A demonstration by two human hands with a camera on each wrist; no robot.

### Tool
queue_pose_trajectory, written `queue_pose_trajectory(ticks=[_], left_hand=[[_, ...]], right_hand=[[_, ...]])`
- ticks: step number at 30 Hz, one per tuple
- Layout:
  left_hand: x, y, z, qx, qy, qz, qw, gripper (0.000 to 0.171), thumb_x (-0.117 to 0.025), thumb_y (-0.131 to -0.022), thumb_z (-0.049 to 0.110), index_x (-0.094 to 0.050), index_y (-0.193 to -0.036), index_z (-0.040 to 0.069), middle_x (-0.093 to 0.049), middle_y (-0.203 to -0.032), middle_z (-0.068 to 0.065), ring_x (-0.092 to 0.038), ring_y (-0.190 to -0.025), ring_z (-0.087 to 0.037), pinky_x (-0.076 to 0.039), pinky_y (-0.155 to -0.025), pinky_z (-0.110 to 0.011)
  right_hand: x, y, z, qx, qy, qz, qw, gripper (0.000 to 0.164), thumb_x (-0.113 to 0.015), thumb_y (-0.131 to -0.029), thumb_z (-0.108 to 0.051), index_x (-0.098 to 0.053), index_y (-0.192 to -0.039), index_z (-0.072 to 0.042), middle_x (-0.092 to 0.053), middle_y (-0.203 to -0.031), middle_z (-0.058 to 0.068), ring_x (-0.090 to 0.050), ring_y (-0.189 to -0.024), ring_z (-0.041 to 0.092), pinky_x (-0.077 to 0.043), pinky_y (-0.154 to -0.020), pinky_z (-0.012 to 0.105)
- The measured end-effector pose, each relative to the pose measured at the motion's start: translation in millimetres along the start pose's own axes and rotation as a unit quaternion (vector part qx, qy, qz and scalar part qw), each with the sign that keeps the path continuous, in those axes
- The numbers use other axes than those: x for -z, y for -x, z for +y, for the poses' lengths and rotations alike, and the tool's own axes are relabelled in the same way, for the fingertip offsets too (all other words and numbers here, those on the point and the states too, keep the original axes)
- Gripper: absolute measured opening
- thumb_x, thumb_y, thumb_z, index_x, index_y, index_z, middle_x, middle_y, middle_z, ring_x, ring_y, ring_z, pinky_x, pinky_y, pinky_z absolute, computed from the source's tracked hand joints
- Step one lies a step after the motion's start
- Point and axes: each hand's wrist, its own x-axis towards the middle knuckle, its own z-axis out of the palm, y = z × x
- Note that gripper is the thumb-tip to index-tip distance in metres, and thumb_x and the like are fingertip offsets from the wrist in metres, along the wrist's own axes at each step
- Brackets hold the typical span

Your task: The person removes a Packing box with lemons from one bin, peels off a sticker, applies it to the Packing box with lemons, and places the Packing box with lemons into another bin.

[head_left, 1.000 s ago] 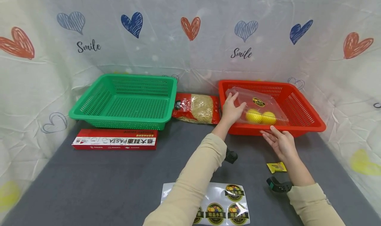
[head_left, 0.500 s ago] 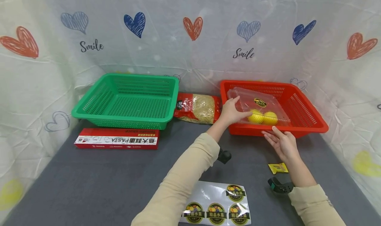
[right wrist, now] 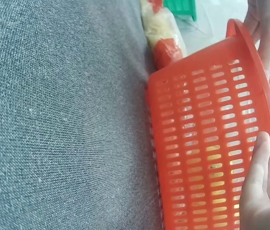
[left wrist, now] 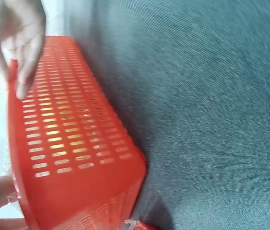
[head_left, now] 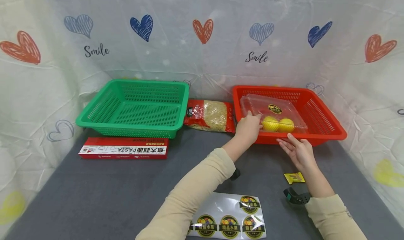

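Observation:
A clear plastic fruit box [head_left: 257, 105] with a round fruit label and yellow net-wrapped fruits [head_left: 285, 125] lies in the red basket [head_left: 322, 119], tilted against its left side. At the basket's near left corner, my left hand [head_left: 248, 128] reaches over the rim and pinches the box's corner; its fingertips are partly hidden. My right hand [head_left: 298, 152] grips the front rim, thumb on top and fingers against the outer wall. In the right wrist view, yellow fruit [right wrist: 216, 182] shows through the slots.
A green basket [head_left: 132, 132] stands at the left, with a red pasta box [head_left: 123, 148] before it. Between the baskets lies a bag of pasta [head_left: 214, 115]. A sticker sheet [head_left: 227, 212] and a small yellow packet [head_left: 294, 177] lie nearer.
My left hand has shifted from the box's left edge toward its near corner, fingers drawn closer together. The box sits slightly lower. My right hand stays at the rim.

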Motion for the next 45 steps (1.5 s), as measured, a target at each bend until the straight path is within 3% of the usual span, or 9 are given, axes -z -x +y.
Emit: queue_pose_trajectory(ticks=[4, 8, 15, 22, 30, 35, 39, 45], left_hand=[[-4.3, 1.3, -0.3, -0.03, -0.083, 0.02, 0.9959, 0.03, -0.067, -0.083, 0.031, -0.066, -0.11, 0.019, -0.064, -0.096, -0.004, -0.063, -0.074, -0.013, -0.054, -0.067, -0.025], [-6.3, -1.4, -2.2, -0.035, -0.105, 0.023, 0.9936, 0.017, -0.065, -0.085, 0.027, -0.071, -0.098, 0.019, -0.066, -0.084, 0.0, -0.062, -0.07, -0.012, -0.053, -0.062, -0.024], [-5.7, -8.9, -4.9, -0.015, -0.081, -0.017, 0.9964, 0.023, -0.071, -0.079, 0.029, -0.069, -0.099, 0.019, -0.067, -0.087, 0.003, -0.062, -0.073, -0.012, -0.053, -0.068, -0.023], [-4.1, -12.5, -8.0, -0.002, -0.084, -0.014, 0.9964, 0.02, -0.072, -0.077, 0.028, -0.069, -0.095, 0.017, -0.067, -0.085, 0.002, -0.062, -0.073, -0.011, -0.053, -0.066, -0.023], [-3.7, -13.2, -9.3, 0.004, -0.071, -0.047, 0.9964, 0.025, -0.073, -0.077, 0.027, -0.068, -0.1, 0.017, -0.067, -0.086, 0.002, -0.062, -0.073, -0.01, -0.052, -0.069, -0.02], [-5.8, -12.9, -11.9, 0.002, -0.057, -0.037, 0.9977, 0.024, -0.072, -0.079, 0.027, -0.068, -0.1, 0.016, -0.067, -0.088, 0.002, -0.061, -0.075, -0.01, -0.051, -0.071, -0.02], [-7.2, -11.8, -16.6, -0.011, -0.04, -0.02, 0.9989, 0.019, -0.067, -0.083, 0.027, -0.068, -0.097, 0.015, -0.066, -0.087, 0.001, -0.061, -0.075, -0.011, -0.052, -0.07, -0.021], [-6.0, -7.0, -25.8, -0.07, 0.002, -0.002, 0.9975, 0.022, -0.064, -0.086, 0.025, -0.069, -0.104, 0.014, -0.065, -0.097, 0.001, -0.06, -0.085, -0.01, -0.049, -0.076, -0.018]], right_hand=[[-1, 0, 2, 0.001, 0.014, 0.004, 1.0, 0.047, -0.065, -0.083, -0.018, -0.032, -0.115, -0.014, -0.066, -0.096, -0.001, -0.066, -0.087, 0.019, -0.05, -0.079, 0.028], [-2, 0, 2, 0.003, 0.021, 0.0, 1.0, 0.046, -0.065, -0.084, -0.018, -0.031, -0.114, -0.013, -0.066, -0.095, 0.0, -0.067, -0.086, 0.019, -0.051, -0.078, 0.028], [-2, -1, 1, 0.006, 0.016, -0.007, 1.0, 0.041, -0.063, -0.085, -0.017, -0.032, -0.112, -0.012, -0.067, -0.094, 0.002, -0.067, -0.084, 0.02, -0.051, -0.076, 0.03], [-2, -2, 1, 0.005, 0.016, -0.006, 1.0, 0.043, -0.064, -0.085, -0.017, -0.031, -0.112, -0.011, -0.066, -0.095, 0.002, -0.067, -0.084, 0.021, -0.051, -0.076, 0.03], [-2, -5, 1, -0.006, 0.017, 0.003, 1.0, 0.046, -0.065, -0.084, -0.019, -0.029, -0.111, -0.014, -0.064, -0.094, 0.001, -0.067, -0.085, 0.02, -0.051, -0.077, 0.029], [-3, -7, 0, -0.016, 0.012, 0.017, 1.0, 0.046, -0.067, -0.082, -0.02, -0.03, -0.11, -0.016, -0.066, -0.092, -0.001, -0.067, -0.084, 0.019, -0.051, -0.077, 0.028], [-3, -8, -1, -0.025, 0.008, 0.016, 1.0, 0.045, -0.067, -0.082, -0.02, -0.03, -0.108, -0.016, -0.066, -0.091, 0.0, -0.067, -0.084, 0.019, -0.05, -0.078, 0.029], [-1, -9, -3, -0.042, 0.015, 0.004, 0.999, 0.044, -0.066, -0.083, -0.021, -0.03, -0.109, -0.016, -0.067, -0.089, 0.001, -0.067, -0.084, 0.018, -0.05, -0.08, 0.028]])
